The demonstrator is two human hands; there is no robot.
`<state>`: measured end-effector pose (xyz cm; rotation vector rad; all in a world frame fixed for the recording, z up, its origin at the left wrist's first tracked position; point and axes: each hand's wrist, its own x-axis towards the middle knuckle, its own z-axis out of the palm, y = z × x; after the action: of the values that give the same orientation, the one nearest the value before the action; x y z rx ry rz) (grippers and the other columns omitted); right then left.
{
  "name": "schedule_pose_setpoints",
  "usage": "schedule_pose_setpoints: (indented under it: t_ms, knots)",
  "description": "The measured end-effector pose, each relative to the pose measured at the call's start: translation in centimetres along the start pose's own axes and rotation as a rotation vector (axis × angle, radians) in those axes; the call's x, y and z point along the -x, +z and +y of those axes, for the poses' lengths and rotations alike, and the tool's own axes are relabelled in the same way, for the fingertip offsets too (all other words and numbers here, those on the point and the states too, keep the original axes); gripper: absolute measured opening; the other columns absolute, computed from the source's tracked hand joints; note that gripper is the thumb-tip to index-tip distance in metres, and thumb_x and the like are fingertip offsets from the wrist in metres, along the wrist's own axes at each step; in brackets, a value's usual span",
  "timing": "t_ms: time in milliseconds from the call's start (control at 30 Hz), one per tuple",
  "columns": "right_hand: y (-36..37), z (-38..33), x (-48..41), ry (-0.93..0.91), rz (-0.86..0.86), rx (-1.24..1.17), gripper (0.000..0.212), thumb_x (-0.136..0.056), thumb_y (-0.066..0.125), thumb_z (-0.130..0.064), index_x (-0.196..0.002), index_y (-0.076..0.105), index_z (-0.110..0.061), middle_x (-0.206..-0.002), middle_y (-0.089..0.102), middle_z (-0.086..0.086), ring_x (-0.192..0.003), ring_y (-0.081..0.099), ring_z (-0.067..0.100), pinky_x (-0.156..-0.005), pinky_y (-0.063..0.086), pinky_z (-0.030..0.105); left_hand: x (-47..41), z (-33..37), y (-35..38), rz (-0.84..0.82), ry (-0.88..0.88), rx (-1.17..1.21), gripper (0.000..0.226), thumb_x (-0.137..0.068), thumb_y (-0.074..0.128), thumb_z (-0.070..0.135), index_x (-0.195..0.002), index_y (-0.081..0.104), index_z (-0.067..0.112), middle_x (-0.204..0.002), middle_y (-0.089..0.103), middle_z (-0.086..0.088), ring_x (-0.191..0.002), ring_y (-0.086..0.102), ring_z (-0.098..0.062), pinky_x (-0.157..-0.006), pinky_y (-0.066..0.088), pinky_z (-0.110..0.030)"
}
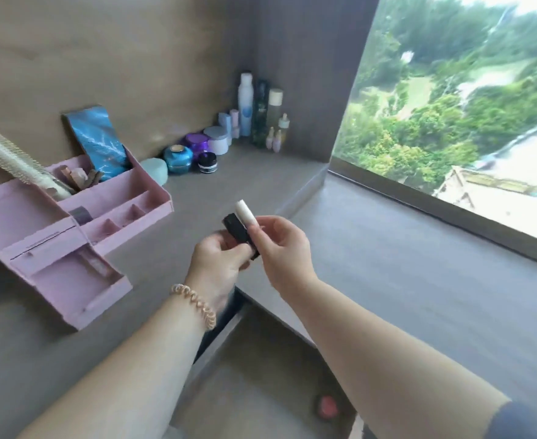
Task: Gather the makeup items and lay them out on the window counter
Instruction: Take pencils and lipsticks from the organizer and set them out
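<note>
Both forearms extended forward into centre of view, bare, converging at the hands. Left hand [219, 258] palm turned inward, fingers curled, thumb and fingertips pinching something small from the left side; beaded bracelet [196, 304] round left wrist. Right hand [281, 248] slightly higher, just beside and touching the left at the fingertips, thumb and index finger pinched closed, remaining fingers loosely bent. Right forearm angled in from lower right, dark sleeve edge [526, 419] near elbow. Wrists roughly level, slightly flexed.
</note>
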<state>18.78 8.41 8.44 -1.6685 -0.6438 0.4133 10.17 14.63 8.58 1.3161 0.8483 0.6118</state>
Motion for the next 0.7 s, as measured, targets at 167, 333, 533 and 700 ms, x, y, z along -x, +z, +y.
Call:
schedule_pose_setpoints:
  t_ms: [167,333,533,700]
  knots:
    - [-10.8,4.0,3.3,0.081,0.09,0.132,0.009,-0.088,0.062,-0.032,-0.095,0.06,-0.027,-0.085,0.066,-0.008,-0.08,0.063,0.01,-0.07,0.051,0.026,3.2,-1.5,8.8,-0.236,-0.057,-0.258,0.015,-0.077,0.068,0.003,-0.087,0.067,0.014,-0.085,0.072,-0.005,-0.082,0.066,-0.018,-0.073,0.052,-0.032]
    - [-22.9,8.6,6.5,0.206,0.139,0.222,0.029,-0.088,0.062,-0.03,-0.116,0.058,-0.026,-0.085,0.055,-0.009,-0.075,0.053,0.007,-0.068,0.041,0.019,5.8,-3.6,17.9,-0.386,-0.063,-0.478,0.014,-0.073,0.071,0.006,-0.084,0.065,0.012,-0.083,0.071,-0.008,-0.08,0.065,-0.026,-0.068,0.047,-0.031]
    - [-37.0,14.6,10.8,0.328,0.29,0.334,0.007,-0.087,0.056,-0.028,-0.094,0.055,-0.029,-0.087,0.059,-0.013,-0.089,0.059,0.018,-0.082,0.049,0.039,10.6,-7.5,31.3,-0.475,-0.082,-0.526,0.016,-0.075,0.069,0.002,-0.091,0.065,0.006,-0.084,0.069,-0.01,-0.075,0.062,-0.023,-0.059,0.043,-0.025]
    - [-48.3,19.1,14.5,0.419,0.421,0.527,0.011,-0.082,0.059,-0.026,-0.083,0.049,-0.023,-0.083,0.062,-0.011,-0.089,0.059,0.02,-0.084,0.044,0.037,16.0,-12.2,42.5,-0.599,-0.023,-0.727,0.011,-0.071,0.069,0.006,-0.076,0.059,0.008,-0.064,0.056,-0.002,-0.056,0.049,-0.018,-0.049,0.037,-0.022]
